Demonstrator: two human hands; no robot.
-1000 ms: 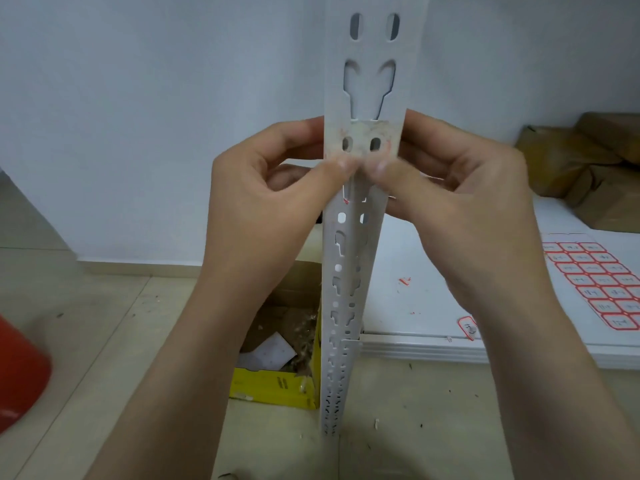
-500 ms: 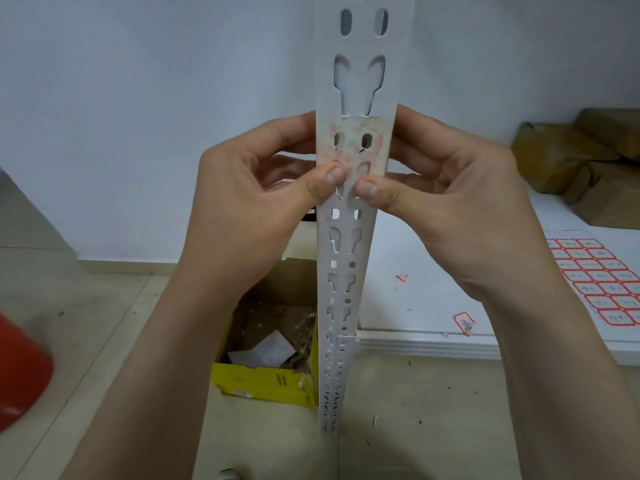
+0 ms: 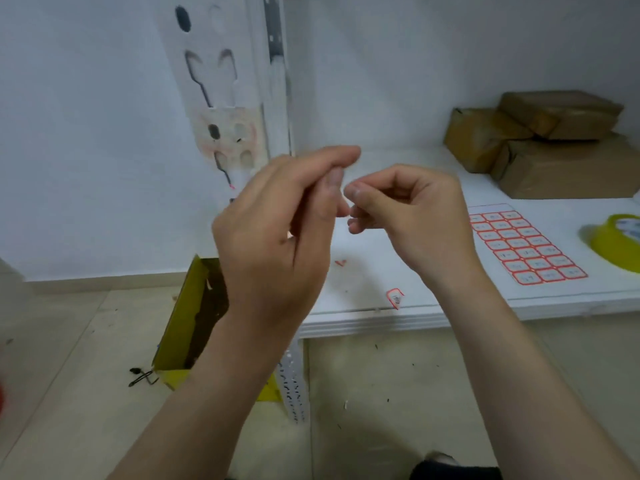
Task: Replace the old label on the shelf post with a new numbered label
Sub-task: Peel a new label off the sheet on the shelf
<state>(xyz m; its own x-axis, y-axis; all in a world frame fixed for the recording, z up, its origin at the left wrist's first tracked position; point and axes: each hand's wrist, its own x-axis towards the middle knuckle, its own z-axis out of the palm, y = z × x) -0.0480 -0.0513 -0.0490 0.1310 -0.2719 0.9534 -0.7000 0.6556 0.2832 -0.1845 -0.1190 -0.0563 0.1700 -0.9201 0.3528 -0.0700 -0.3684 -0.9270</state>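
Head cam: both hands have come off the white perforated metal shelf post (image 3: 221, 81), and its yellowed label-residue patch (image 3: 227, 140) sits at 10 o'clock from them. My left hand (image 3: 277, 230) and right hand (image 3: 408, 216) curl fingertip to fingertip, but it's too blurry to tell if they're pinching anything. The red-bordered white label sheet (image 3: 526, 247) is at 3 o'clock, numbers unreadable.

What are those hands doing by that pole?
A person is relabelling the white perforated shelf post. Its old label is off, leaving a stained patch. The left hand and right hand hover beside it, fingertips close; whether they hold a scrap is unclear. A sheet of red-bordered labels lies on the white shelf.
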